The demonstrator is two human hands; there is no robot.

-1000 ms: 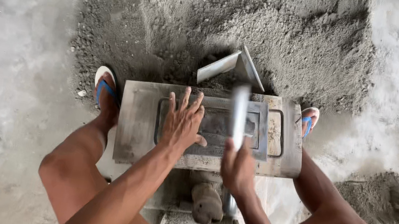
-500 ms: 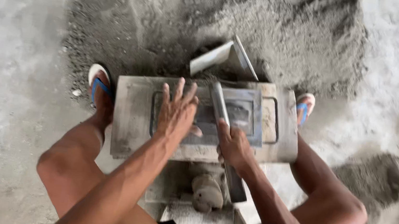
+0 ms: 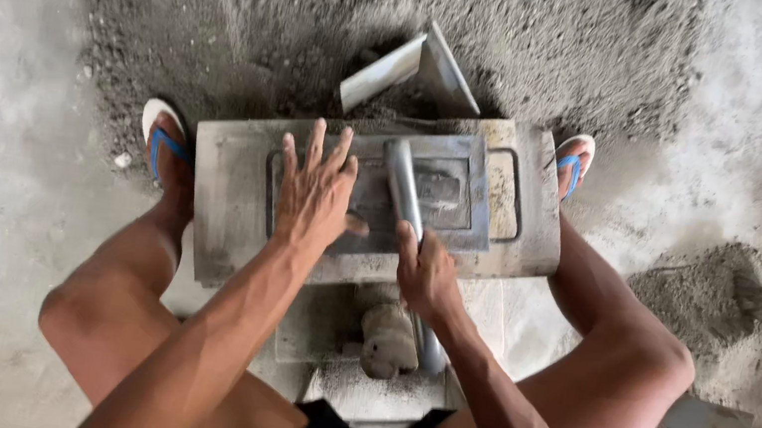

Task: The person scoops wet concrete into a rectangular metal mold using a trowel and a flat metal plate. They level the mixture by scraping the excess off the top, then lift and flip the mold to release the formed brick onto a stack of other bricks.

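Observation:
I crouch over a grey metal block mould (image 3: 225,211) that stands on the sandy floor between my feet. My left hand (image 3: 316,192) lies flat, fingers spread, on the mould's inner pressing plate (image 3: 460,191). My right hand (image 3: 428,271) grips a grey metal pipe handle (image 3: 401,182) that lies across the plate and runs back toward my body. A lump of grey mortar (image 3: 390,338) sits on the mould's lower part just below my hands.
A heap of grey sand and cement mix (image 3: 410,17) rises right behind the mould, with a metal scoop (image 3: 413,68) stuck in it. My feet wear blue flip-flops (image 3: 160,146) either side. A smaller sand pile (image 3: 746,329) and a flat metal piece (image 3: 707,424) lie at right.
The pipe handle in my right hand has swung down from upright to lie across the plate. My left hand has stayed flat on the plate.

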